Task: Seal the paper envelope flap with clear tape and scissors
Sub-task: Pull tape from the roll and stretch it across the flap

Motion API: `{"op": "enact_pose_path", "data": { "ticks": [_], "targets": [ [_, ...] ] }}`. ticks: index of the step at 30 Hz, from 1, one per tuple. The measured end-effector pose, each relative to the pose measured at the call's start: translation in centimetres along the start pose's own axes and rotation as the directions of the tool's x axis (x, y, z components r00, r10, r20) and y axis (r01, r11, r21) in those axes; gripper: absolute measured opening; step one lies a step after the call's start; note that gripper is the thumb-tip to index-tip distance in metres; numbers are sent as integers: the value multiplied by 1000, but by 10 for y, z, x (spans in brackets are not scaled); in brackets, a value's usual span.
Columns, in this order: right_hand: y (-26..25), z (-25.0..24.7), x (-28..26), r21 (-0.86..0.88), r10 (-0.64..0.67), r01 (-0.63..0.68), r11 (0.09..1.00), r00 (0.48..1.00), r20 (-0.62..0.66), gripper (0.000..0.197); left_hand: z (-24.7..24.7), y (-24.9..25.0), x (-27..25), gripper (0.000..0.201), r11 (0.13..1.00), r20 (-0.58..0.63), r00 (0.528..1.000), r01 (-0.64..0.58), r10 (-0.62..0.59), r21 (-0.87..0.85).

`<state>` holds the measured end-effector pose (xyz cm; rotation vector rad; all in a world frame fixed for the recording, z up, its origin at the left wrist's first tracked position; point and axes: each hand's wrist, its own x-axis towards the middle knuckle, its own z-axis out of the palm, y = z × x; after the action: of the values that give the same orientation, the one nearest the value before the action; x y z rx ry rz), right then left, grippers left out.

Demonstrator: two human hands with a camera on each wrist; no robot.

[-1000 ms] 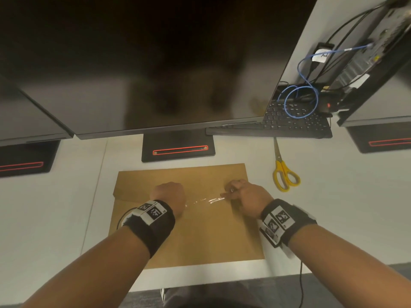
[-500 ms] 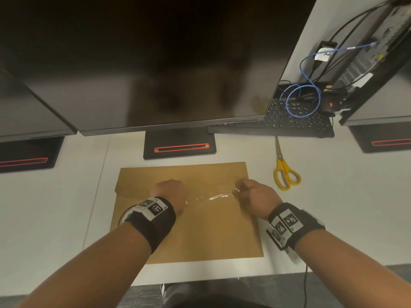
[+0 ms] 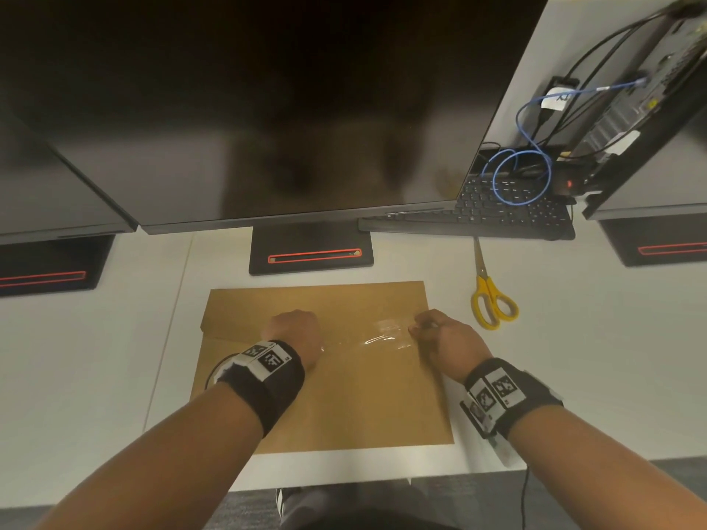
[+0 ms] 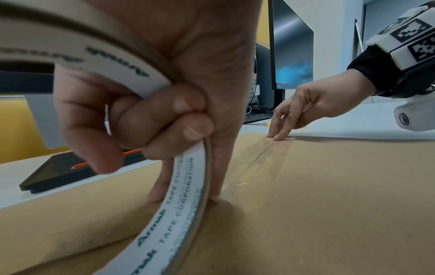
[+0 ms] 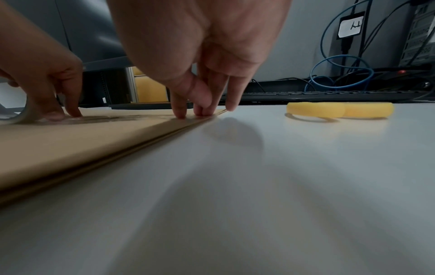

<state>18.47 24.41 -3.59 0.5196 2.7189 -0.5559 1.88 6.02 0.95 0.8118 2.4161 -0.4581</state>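
Brown envelope lies flat on the white worktop, flap folded down; a strip of clear tape runs across the flap edge between the two hands; left hand curls round the tape roll, one finger pressing down on the envelope; right hand presses the strip's end flat with straight fingertips near the envelope's right edge; yellow-handled scissors lie on the worktop just right of the envelope, untouched; keyboard and monitor stand behind.
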Motion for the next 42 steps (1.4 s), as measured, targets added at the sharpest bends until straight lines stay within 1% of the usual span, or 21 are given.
{"op": "enact_pose_path", "data": {
  "ticks": [3,7,11,13,14,15,17,18,21,22,24,27,31,32,34,36,37,38,40,42],
  "targets": [
    [-3,0,3,18,33,-33,999,999,-9,37,0,1,0,20,1000,3,1000,8,-8,2],
    [-13,-3,9,-8,79,-79,997,996,-38,29,2,1,0,21,1000,5,1000,3,-3,8],
    [-30,-7,17,-41,116,-119,992,990,-76,25,1,-2,-1,24,998,11,1000,-7,8,-66],
    [-36,-3,21,-72,65,-74,995,990,-124,24,2,-1,-2,27,995,26,1000,-7,10,-96],
    [-39,1,23,-66,16,-27,997,988,-152,26,4,0,-3,27,994,31,999,-12,15,-106],
    [-43,5,24,-44,-38,31,999,987,-159,31,6,1,-5,29,993,33,999,-19,23,-113],
    [-48,13,27,-6,-137,137,990,984,-116,48,12,4,-9,38,990,33,999,-26,31,-137],
    [-50,17,27,-6,-165,165,986,983,-85,53,16,5,-13,43,987,38,999,-25,32,-159],
    [-50,24,26,11,-166,166,986,986,-30,56,33,6,-22,50,985,50,998,-37,46,-169],
    [-49,23,25,21,-162,163,986,986,-25,56,39,4,-25,50,987,42,998,-41,47,-154],
    [-48,21,24,36,-162,161,986,987,1,54,53,-1,-26,48,990,-26,999,-42,39,-136],
    [-46,20,22,59,-175,173,983,984,20,54,65,-6,-31,52,991,-127,991,-51,35,-121],
    [-43,23,20,66,-188,187,980,982,4,56,62,-1,-45,64,999,-207,978,-33,36,17],
    [-43,24,20,59,-188,187,981,982,4,57,60,2,-47,68,998,-214,975,-52,59,35],
    [-42,23,19,44,-192,191,981,981,6,57,60,12,-46,73,984,-200,964,-164,176,73],
    [-41,24,19,49,-197,197,979,980,4,58,63,24,-38,72,951,-177,935,-294,308,100],
    [-40,23,19,57,-198,198,979,980,4,58,65,29,-32,71,936,-171,921,-335,349,109],
    [-39,23,19,68,-198,197,978,980,9,59,68,32,-27,71,925,-162,912,-363,378,115],
    [-35,23,18,93,-198,195,976,980,20,58,72,37,-18,71,918,-148,907,-382,394,102],
    [-30,21,16,119,-203,199,973,979,21,57,76,40,-12,73,915,-172,899,-395,404,85]
  ]
}}
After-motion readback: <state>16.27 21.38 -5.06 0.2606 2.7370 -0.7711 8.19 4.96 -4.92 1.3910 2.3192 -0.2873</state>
